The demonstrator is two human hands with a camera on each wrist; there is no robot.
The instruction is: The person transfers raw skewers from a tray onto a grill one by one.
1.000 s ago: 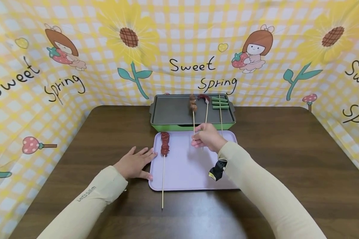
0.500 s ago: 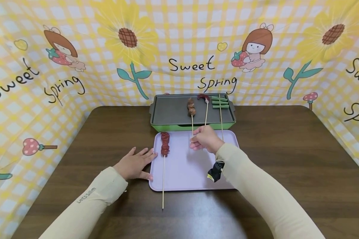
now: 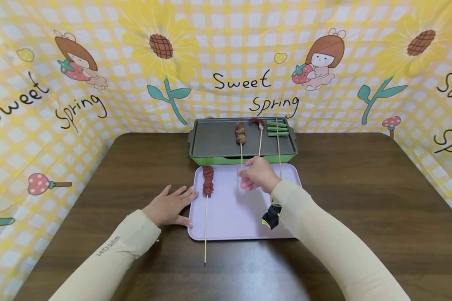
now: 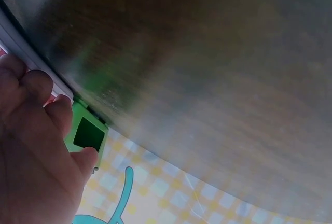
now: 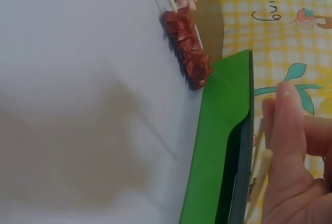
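My right hand [image 3: 260, 173] pinches the stick of a brown meat skewer [image 3: 240, 133] between thumb and fingers above the lilac tray [image 3: 229, 217]. The skewer's meat lies over the grey grill plate [image 3: 212, 138], right of its middle. My left hand [image 3: 169, 207] has its fingers spread, fingertips at the tray's left edge. Near it on the tray lies a red meat skewer [image 3: 208, 181], its stick jutting past the front edge; its meat [image 5: 188, 47] also shows in the right wrist view.
On the plate's right side lie a skewer with a dark red curved piece [image 3: 257, 123] and one with green vegetable sticks [image 3: 277, 129]. The plate sits on a green base [image 3: 207, 160]. Behind the brown table [image 3: 147, 167] hangs a yellow checked cloth [image 3: 226, 50].
My right hand has shifted slightly left. The brown skewer's meat has come down and a little left over the plate. My left hand stays in place.
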